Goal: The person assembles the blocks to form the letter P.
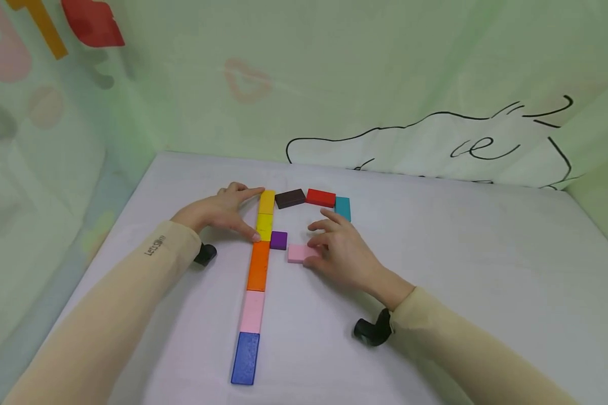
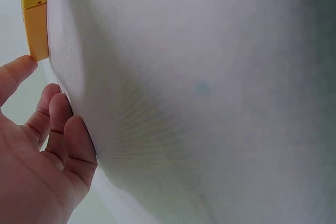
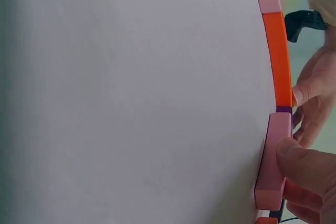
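My right hand (image 1: 347, 253) pinches a pink block (image 1: 297, 253) between thumb and fingers, low over the white table. In the right wrist view the thumb presses on the near face of that pink block (image 3: 272, 166). Just left of it, a small purple block (image 1: 278, 240) sits against the column of blocks. My left hand (image 1: 220, 211) is at the column's upper part: its index fingertip touches the far end of the top yellow block (image 1: 267, 201), and its thumb rests beside the joint between the lower yellow block (image 1: 264, 226) and the orange block (image 1: 258, 265).
Below the orange block the column continues with another pink block (image 1: 252, 311) and a blue block (image 1: 245, 358). A dark brown block (image 1: 290, 198), a red block (image 1: 321, 197) and a teal block (image 1: 343, 208) curve right from its top. A printed cloth (image 1: 385, 67) hangs behind the table.
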Tool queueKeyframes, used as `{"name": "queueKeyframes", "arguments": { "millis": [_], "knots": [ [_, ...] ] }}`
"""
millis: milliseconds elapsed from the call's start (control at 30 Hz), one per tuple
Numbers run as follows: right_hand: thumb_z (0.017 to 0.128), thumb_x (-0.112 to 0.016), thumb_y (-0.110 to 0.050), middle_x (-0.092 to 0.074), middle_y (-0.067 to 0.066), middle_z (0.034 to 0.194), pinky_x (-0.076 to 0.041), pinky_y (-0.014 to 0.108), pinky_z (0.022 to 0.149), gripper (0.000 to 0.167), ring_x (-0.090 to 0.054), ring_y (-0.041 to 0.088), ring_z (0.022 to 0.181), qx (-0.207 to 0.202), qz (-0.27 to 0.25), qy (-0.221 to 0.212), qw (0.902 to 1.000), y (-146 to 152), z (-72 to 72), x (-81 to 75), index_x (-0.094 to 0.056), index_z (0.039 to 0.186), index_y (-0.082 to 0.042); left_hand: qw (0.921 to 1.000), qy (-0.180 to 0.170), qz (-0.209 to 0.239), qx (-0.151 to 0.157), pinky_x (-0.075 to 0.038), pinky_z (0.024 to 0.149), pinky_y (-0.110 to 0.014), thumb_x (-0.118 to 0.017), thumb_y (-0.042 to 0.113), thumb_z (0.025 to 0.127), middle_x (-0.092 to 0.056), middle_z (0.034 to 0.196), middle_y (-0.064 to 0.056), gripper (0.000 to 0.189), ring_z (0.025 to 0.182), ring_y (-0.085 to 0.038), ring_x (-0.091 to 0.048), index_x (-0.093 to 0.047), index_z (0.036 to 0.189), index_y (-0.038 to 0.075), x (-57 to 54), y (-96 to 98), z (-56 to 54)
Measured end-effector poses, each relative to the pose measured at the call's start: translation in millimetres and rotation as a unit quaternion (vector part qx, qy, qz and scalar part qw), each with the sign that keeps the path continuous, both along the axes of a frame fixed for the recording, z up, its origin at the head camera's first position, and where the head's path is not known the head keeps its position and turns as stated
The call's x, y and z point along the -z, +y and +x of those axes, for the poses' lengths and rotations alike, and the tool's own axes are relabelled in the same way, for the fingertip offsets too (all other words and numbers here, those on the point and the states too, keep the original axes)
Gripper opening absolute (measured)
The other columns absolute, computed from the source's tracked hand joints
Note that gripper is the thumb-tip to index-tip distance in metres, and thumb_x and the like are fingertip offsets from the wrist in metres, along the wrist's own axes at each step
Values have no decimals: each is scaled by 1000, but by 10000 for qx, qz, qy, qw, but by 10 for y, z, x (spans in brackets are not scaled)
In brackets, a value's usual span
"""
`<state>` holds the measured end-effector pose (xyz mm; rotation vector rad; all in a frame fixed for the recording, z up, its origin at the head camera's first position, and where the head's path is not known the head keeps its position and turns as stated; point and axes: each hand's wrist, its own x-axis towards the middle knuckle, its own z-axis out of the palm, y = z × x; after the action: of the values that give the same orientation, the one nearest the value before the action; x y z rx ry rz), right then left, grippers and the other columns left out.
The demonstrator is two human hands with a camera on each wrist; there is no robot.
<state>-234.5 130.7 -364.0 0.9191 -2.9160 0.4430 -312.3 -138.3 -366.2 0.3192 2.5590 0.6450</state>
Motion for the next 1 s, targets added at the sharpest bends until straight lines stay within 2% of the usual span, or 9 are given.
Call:
{"name": "queueKeyframes", "arguments": {
  "millis": [600,1000],
  "knots": [
    [85,-84,-29,-68,13,129,-35,59,119,34,-36,37,149,256,-196,-719,9969,7,-187,1,-79,111,-8,10000,39,32,46,-27,119,-69,-85,43,81,-14,167,-19,108,149,-43,-23,-19,165,29,-7,7,8],
    [84,-85,-29,-68,14,128,-33,58,121,34,-37,36,149,290,-205,-704,9969,0,-214,7,-79,109,-7,10000,0,-25,42,-28,118,-69,-85,42,80,-12,167,-20,109,149,-45,-23,-19,165,28,-28,14,6]
  ]
}}
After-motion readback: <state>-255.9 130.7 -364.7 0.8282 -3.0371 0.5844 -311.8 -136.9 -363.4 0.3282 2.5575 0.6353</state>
